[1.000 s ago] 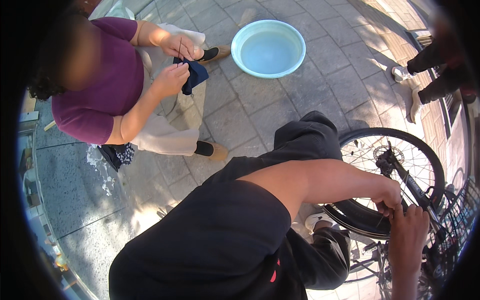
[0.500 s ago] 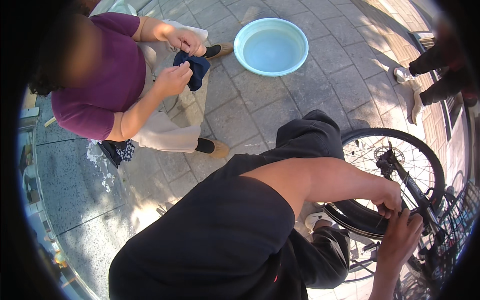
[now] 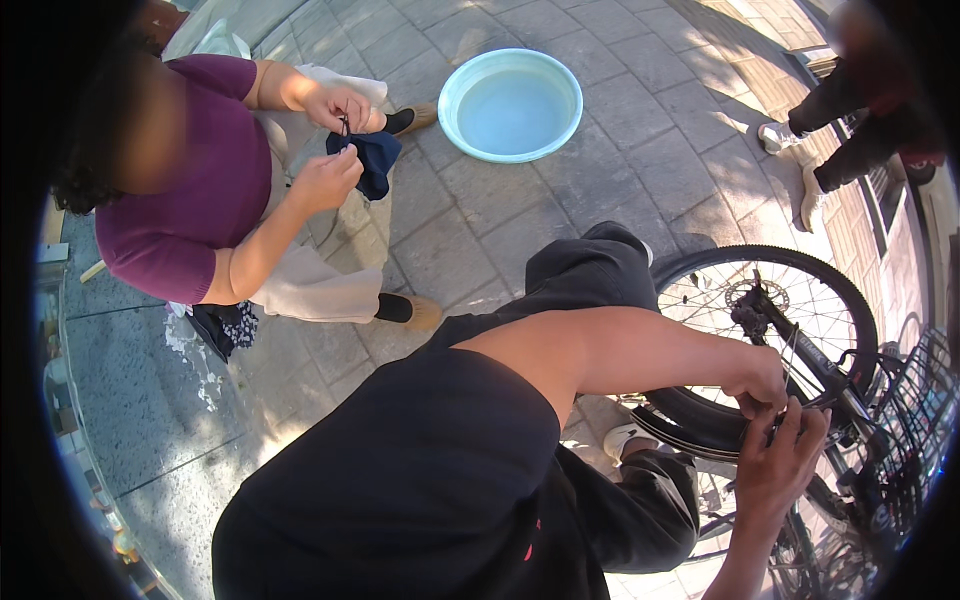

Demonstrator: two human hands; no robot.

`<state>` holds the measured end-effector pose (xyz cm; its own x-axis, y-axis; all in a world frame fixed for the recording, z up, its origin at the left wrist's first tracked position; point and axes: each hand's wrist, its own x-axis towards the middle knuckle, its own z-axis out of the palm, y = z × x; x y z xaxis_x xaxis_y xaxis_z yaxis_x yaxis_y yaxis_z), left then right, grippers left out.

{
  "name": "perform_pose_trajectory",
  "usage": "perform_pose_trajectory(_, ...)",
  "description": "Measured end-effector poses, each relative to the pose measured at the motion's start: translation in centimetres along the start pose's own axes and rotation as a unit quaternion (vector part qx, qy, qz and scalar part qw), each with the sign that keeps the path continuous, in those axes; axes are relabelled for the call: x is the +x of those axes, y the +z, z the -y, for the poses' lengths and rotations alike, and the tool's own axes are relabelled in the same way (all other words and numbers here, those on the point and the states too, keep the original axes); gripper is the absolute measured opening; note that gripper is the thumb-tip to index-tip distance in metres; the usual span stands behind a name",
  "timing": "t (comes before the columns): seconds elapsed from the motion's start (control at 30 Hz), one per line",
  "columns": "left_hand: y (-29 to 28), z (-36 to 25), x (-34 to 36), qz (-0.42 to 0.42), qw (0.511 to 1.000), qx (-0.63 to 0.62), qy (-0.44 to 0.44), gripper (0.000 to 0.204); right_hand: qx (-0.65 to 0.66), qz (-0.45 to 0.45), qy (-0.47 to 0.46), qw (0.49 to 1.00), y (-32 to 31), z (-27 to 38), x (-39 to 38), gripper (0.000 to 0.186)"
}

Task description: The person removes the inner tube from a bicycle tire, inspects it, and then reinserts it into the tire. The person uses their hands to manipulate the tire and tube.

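Note:
Both my hands meet beside the front wheel of a bicycle, close to its black tyre [image 3: 690,420] and the dark fork [image 3: 800,345]. My left hand [image 3: 760,380] reaches across from the left with its fingers curled and pinched together. Coming up from below, my right hand [image 3: 785,455] has bent fingers that touch or nearly touch the left fingertips. Whatever lies between the fingers is small, dark and mostly hidden. A thin cable [image 3: 790,350] runs beside the left hand, near the fork. At the wheel's hub sits a brake disc [image 3: 757,296].
A black wire basket [image 3: 915,400] is at the far right. On the paving stands a light-blue basin [image 3: 510,105] with water. At left, a seated person in a purple top [image 3: 205,180] handles a thin dark item over navy cloth [image 3: 372,160]. Another person's legs [image 3: 830,140] are upper right.
The view has shifted, so the basin and bicycle appear farther left. My hands stay together at the wheel, with the right fingers slightly more spread over the left fingertips.

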<state>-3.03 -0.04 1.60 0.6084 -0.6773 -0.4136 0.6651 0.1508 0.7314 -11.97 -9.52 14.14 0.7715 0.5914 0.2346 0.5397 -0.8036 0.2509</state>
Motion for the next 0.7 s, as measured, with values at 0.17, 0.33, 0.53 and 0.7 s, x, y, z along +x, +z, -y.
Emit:
perform_pose_trajectory(0.17, -0.5, -0.3, -0.8, 0.023, 1.0, 0.005, -0.013, 0.016, 0.191, 0.025, 0.076, 0.978, 0.0, 0.2, -0.3, 0.029)
perform_pose_trajectory(0.33, -1.1, -0.5, -0.9, 0.05, 0.999, 0.005, -0.016, 0.018, 0.434, -0.006, 0.22, 0.874, 1.1, -1.9, -0.3, 0.03)
perform_pose_trajectory(0.53, -0.9, -0.2, -1.0, 0.072, 0.997, -0.004, -0.017, 0.017, 0.729, 0.069, 0.341, 0.59, 4.0, -4.1, 1.3, 0.031)
perform_pose_trajectory(0.7, -1.0, -0.1, -1.6, 0.065, 0.997, -0.044, 0.002, 0.01, 0.568, 0.312, 0.303, 0.699, 0.8, -5.1, 5.5, 0.053)
